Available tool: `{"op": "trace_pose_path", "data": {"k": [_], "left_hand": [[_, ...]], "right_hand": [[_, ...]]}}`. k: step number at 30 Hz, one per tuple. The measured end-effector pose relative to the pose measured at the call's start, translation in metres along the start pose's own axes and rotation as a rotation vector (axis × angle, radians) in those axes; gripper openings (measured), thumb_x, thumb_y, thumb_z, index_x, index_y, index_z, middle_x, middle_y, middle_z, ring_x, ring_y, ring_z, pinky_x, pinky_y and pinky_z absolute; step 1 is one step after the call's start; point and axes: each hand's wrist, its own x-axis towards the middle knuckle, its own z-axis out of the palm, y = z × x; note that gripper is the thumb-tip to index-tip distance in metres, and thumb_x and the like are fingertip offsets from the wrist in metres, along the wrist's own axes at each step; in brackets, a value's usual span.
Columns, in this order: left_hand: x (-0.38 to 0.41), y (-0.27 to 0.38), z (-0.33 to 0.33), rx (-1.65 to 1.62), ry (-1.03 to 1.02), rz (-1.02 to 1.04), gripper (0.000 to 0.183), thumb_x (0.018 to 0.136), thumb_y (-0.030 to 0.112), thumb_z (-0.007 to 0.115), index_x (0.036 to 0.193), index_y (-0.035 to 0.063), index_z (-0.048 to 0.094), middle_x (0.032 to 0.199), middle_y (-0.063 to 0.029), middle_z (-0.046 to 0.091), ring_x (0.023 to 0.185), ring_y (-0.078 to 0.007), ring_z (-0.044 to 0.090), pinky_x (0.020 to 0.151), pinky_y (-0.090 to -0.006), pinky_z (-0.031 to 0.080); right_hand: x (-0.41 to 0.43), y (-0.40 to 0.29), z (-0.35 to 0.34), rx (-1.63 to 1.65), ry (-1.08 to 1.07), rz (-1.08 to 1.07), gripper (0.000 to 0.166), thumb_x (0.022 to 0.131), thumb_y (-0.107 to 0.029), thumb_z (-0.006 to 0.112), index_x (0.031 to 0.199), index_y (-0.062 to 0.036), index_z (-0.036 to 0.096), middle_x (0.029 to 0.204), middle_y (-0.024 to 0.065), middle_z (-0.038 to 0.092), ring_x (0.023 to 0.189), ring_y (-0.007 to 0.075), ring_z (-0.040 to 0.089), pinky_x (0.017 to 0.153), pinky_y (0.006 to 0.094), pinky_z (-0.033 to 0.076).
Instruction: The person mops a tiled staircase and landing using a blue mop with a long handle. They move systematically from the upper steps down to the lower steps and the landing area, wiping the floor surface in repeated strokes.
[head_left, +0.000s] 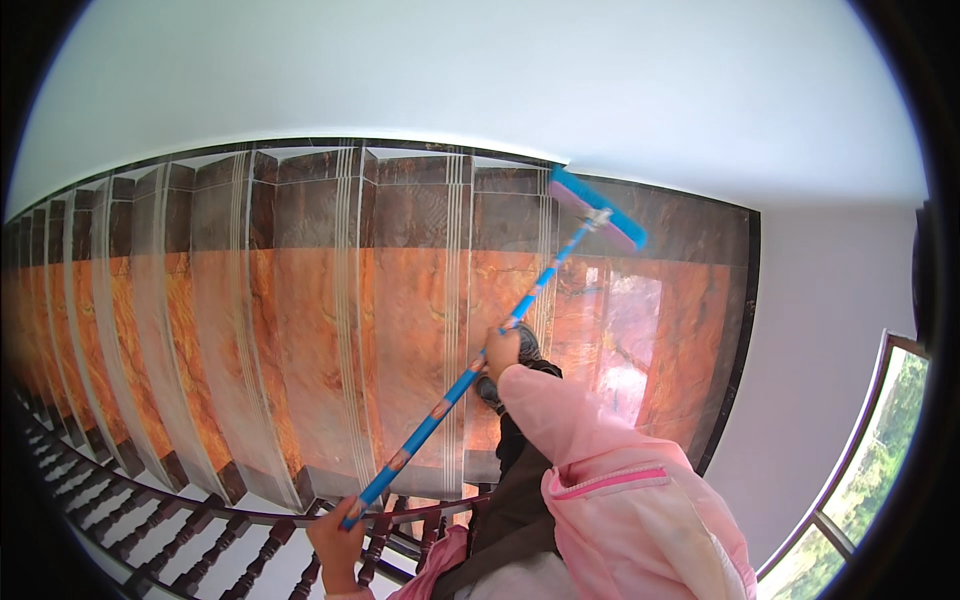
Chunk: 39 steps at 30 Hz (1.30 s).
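Observation:
My left hand (336, 538) grips the lower-left end of a blue patterned broom handle (427, 420). Farther up the same handle, my right hand (501, 352) is closed around it, in front of my dark shoes. The handle slants up and right to a broom head (597, 211) with blue bristles and a pinkish-purple body. That head lies over the dark stone border of the landing (686, 315), one end close to the foot of the white wall (480, 75). Whether the bristles touch the floor, I cannot tell.
Polished orange-brown stone stairs (307, 300) with pale grooved strips run off to the left. A dark wooden balustrade (199, 529) curves along the lower left. At right, a dark-framed window (870, 450) shows greenery outside. My shoe (529, 341) stands near the landing's edge.

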Motion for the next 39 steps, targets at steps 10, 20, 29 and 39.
{"op": "trace_pose_path", "data": {"k": [10,20,29,39], "left_hand": [[0.026,0.024,0.023,0.059,0.044,-0.034,0.031,0.061,0.009,0.068,0.091,0.0034,0.067,0.063,-0.0161,0.060,0.050,-0.0202,0.058,0.050,-0.0287,0.045],[-0.082,-0.010,0.038,-0.312,-0.006,-0.376,0.030,0.066,0.003,0.060,0.095,-0.0022,0.064,0.069,-0.0087,0.063,0.059,-0.0063,0.053,0.054,-0.0219,0.043],[0.009,-0.017,0.020,-0.076,0.099,-0.228,0.033,0.060,0.004,0.059,0.093,0.0024,0.067,0.058,-0.0101,0.058,0.047,-0.0100,0.050,0.047,-0.0257,0.040],[-0.015,-0.034,0.003,-0.167,0.100,-0.273,0.037,0.060,0.000,0.056,0.096,0.0009,0.066,0.067,-0.0108,0.063,0.058,-0.0072,0.054,0.053,-0.0224,0.043]], "right_hand": [[0.050,-0.024,0.038,-0.152,-0.049,0.006,0.018,0.077,-0.017,0.052,0.075,0.0008,0.051,0.057,0.0101,0.053,0.047,0.0213,0.056,0.040,0.0339,0.042],[-0.026,0.000,0.033,-0.418,0.028,-0.230,0.020,0.074,-0.017,0.053,0.076,0.0030,0.054,0.065,0.0178,0.058,0.058,0.0284,0.060,0.050,0.0379,0.045],[-0.035,-0.059,0.073,-0.226,-0.136,0.039,0.017,0.075,-0.011,0.051,0.080,0.0053,0.050,0.065,0.0193,0.059,0.057,0.0313,0.062,0.051,0.0385,0.048],[-0.047,-0.056,0.079,-0.360,-0.162,-0.070,0.022,0.075,-0.013,0.049,0.078,0.0072,0.055,0.067,0.0200,0.059,0.062,0.0302,0.061,0.053,0.0376,0.046]]}}
